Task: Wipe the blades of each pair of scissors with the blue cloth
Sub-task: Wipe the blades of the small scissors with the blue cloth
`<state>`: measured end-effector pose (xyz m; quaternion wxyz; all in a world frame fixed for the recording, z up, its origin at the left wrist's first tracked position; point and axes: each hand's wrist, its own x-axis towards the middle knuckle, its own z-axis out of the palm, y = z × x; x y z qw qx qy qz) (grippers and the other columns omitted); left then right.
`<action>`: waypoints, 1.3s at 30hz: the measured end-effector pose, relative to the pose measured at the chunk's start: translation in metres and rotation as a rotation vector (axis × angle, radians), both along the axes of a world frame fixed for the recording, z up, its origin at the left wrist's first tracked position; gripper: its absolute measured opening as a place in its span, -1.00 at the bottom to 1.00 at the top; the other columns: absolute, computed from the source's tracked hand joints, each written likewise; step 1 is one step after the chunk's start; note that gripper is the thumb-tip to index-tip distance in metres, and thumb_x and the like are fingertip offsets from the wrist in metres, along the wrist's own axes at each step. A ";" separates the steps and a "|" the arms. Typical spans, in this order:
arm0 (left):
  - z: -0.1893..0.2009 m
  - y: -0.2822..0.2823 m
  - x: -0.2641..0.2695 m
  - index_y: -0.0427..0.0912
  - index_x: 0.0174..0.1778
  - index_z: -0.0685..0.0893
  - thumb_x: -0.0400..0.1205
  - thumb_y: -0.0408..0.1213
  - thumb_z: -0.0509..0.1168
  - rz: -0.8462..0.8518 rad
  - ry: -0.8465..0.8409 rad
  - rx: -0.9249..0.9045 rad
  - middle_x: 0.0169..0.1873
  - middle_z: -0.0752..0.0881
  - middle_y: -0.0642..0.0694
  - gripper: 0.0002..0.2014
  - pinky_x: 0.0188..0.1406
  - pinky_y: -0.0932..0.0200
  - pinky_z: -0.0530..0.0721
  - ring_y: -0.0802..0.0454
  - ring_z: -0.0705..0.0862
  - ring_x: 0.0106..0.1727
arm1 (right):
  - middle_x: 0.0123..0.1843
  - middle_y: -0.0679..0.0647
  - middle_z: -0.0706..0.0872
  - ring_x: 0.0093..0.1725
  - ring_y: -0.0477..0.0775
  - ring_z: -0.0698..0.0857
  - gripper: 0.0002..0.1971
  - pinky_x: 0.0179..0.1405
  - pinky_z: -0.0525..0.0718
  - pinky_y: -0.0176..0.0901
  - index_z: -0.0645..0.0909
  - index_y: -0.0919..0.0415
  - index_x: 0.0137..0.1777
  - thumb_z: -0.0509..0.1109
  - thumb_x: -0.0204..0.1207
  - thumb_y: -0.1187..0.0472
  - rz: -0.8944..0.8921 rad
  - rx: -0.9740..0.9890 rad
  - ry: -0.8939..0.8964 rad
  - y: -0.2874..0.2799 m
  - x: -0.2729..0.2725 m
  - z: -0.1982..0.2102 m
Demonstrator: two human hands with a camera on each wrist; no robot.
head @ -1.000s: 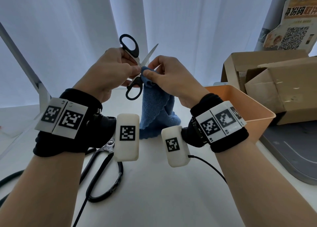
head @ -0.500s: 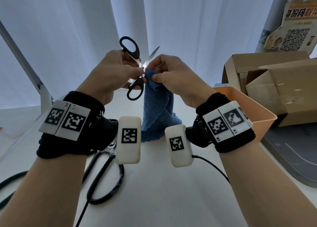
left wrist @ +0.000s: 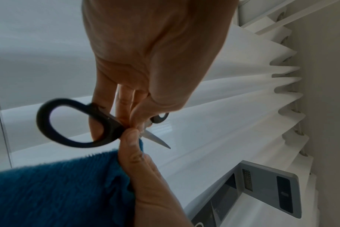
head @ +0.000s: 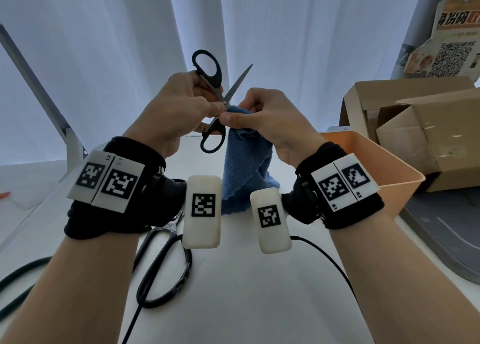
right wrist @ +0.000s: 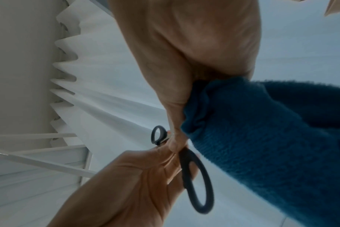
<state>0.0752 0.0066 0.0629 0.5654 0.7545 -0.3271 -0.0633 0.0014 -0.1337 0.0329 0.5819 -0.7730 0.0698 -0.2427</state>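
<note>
Scissors (head: 211,102) (blades apart) pinched near the pivot by my left hand (head: 174,110); my right hand (head: 270,120) pinches the blue cloth (head: 246,167) onto one blade.

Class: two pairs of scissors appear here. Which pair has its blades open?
The small black-handled scissors gripped by the left hand; the larger scissors lie on the table.

Left hand (head: 179,110) holds open black scissors (head: 217,99); right hand (head: 270,120) pinches blue cloth (head: 244,167).
</note>
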 end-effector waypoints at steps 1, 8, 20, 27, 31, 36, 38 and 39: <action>0.000 -0.001 0.000 -0.28 0.16 0.65 0.62 -0.53 0.39 -0.004 0.002 -0.001 -0.16 0.74 -0.07 -0.78 -0.07 -0.11 0.86 0.00 0.79 -0.10 | -0.42 0.01 0.54 -0.47 -0.15 0.56 -0.61 -0.45 0.52 -0.42 0.47 0.15 -0.39 0.70 0.34 0.26 0.001 0.009 -0.005 0.000 -0.001 0.000; -0.003 -0.003 0.003 -0.24 0.11 0.62 0.63 -0.55 0.37 0.038 -0.005 -0.037 -0.21 0.68 -0.02 -0.80 -0.24 0.01 0.86 0.05 0.77 -0.17 | -0.21 0.21 0.74 -0.24 -0.01 0.71 -0.88 -0.18 0.69 -0.27 0.67 0.26 -0.19 0.54 0.54 0.30 0.096 0.048 0.014 -0.002 -0.004 0.005; -0.007 -0.009 0.002 -0.25 0.12 0.64 0.56 -0.54 0.42 0.075 -0.075 0.021 -0.04 0.76 -0.21 -0.75 -0.17 -0.07 0.86 -0.10 0.81 -0.03 | -0.22 0.05 0.79 -0.20 -0.02 0.74 -0.92 -0.08 0.71 -0.16 0.70 0.15 -0.10 0.54 0.52 0.32 -0.009 -0.090 0.081 -0.005 -0.001 0.003; -0.004 -0.006 0.002 -0.25 0.04 0.64 0.59 -0.55 0.40 0.060 -0.018 -0.010 -0.15 0.76 -0.14 -0.82 -0.26 0.01 0.85 -0.03 0.82 -0.12 | -0.20 0.15 0.77 -0.29 -0.02 0.72 -0.76 -0.32 0.64 -0.27 0.53 0.20 0.03 0.56 0.52 0.31 0.006 0.049 -0.002 -0.001 0.000 0.004; -0.006 -0.007 0.000 -0.28 0.04 0.65 0.58 -0.57 0.38 0.059 -0.013 0.012 -0.16 0.76 -0.18 -0.82 -0.20 -0.07 0.87 -0.09 0.81 -0.10 | -0.21 0.10 0.77 -0.31 -0.04 0.72 -0.74 -0.34 0.63 -0.28 0.50 0.18 0.04 0.44 0.54 0.50 0.061 0.052 0.030 -0.005 -0.002 0.005; -0.007 -0.009 -0.002 -0.29 0.06 0.63 0.59 -0.56 0.38 0.070 -0.003 -0.012 -0.09 0.73 -0.25 -0.82 -0.22 -0.08 0.87 -0.16 0.82 -0.04 | -0.25 0.09 0.64 -0.28 -0.01 0.63 -0.70 -0.27 0.61 -0.23 0.44 0.14 0.04 0.54 0.54 0.29 -0.040 0.023 -0.016 0.001 0.003 -0.001; -0.007 -0.008 -0.001 -0.30 0.07 0.63 0.61 -0.56 0.37 0.060 0.018 -0.018 -0.08 0.73 -0.24 -0.83 -0.27 0.01 0.86 -0.11 0.81 -0.08 | -0.31 0.02 0.60 -0.34 -0.06 0.57 -0.71 -0.35 0.55 -0.29 0.43 0.14 0.06 0.53 0.55 0.27 -0.065 -0.055 -0.019 0.004 0.004 0.001; -0.007 -0.007 0.000 -0.30 0.07 0.63 0.61 -0.55 0.37 0.058 0.021 -0.015 -0.07 0.74 -0.24 -0.83 -0.27 0.03 0.86 -0.09 0.82 -0.09 | -0.31 0.00 0.61 -0.34 -0.07 0.58 -0.72 -0.35 0.55 -0.29 0.43 0.14 0.07 0.50 0.56 0.30 -0.062 -0.085 -0.012 0.005 0.004 0.002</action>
